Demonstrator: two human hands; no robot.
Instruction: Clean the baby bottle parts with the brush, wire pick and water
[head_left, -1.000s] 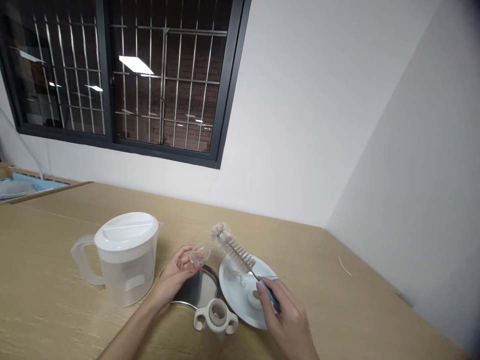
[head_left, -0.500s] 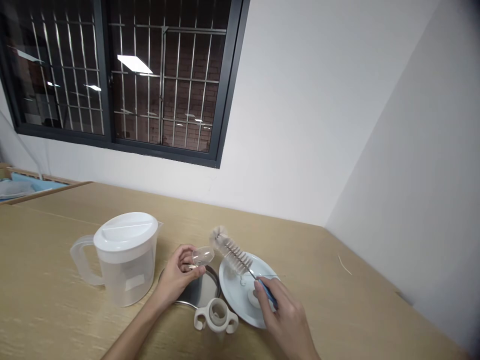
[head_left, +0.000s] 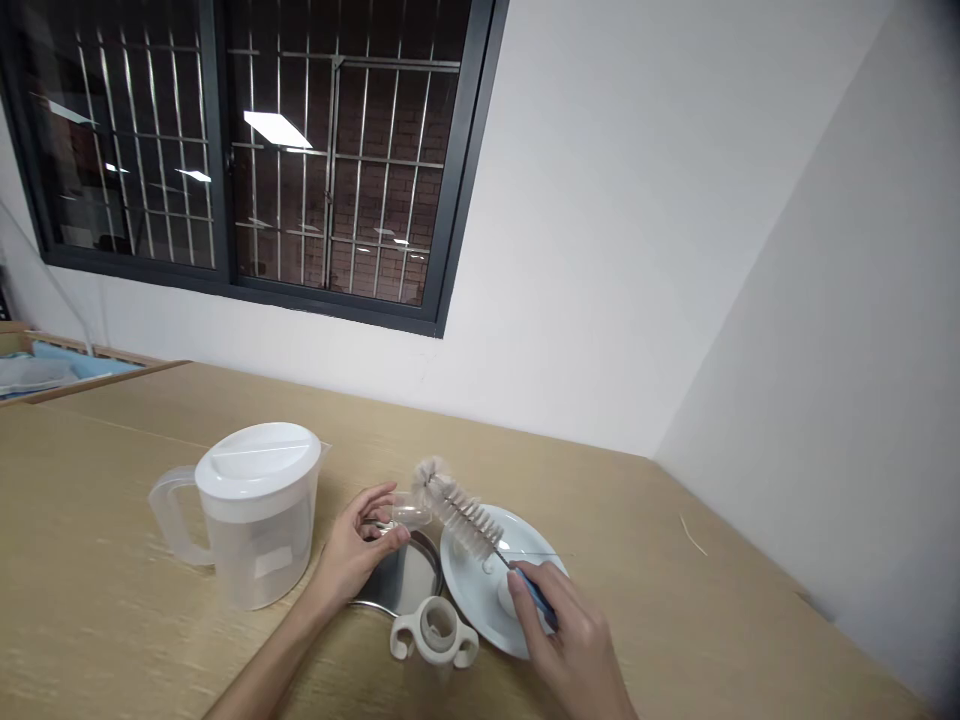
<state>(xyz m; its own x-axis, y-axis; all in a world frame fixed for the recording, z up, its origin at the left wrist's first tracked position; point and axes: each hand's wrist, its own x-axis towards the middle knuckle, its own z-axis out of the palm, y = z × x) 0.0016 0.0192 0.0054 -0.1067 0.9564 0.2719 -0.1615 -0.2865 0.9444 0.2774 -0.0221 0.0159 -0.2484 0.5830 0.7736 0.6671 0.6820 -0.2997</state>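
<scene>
In the head view, my right hand (head_left: 571,630) grips the blue handle of a bottle brush (head_left: 465,515), its pale bristles pointing up and left. My left hand (head_left: 361,540) is closed around a small clear plastic cup (head_left: 412,511), whose right side lies close to the brush tip; I cannot tell whether they touch. Below the left hand rests a round metal dish (head_left: 420,575), partly hidden by it. A light blue plate (head_left: 484,625) with a white centre piece lies under the brush. Nearest me stands a cream two-handled bottle collar (head_left: 435,632), its opening facing up.
A translucent pitcher (head_left: 259,540) with a white lid stands left of my left hand. One thin pale strip (head_left: 693,535) lies on the wooden table (head_left: 615,510) at the right. At the far left is a wooden-edged tray (head_left: 90,372) with blue lining. A barred window is behind.
The clear cup has turned, showing more of its side, and the brush tip has come down slightly left, closer to it. Both hands keep their holds. The view has shifted slightly.
</scene>
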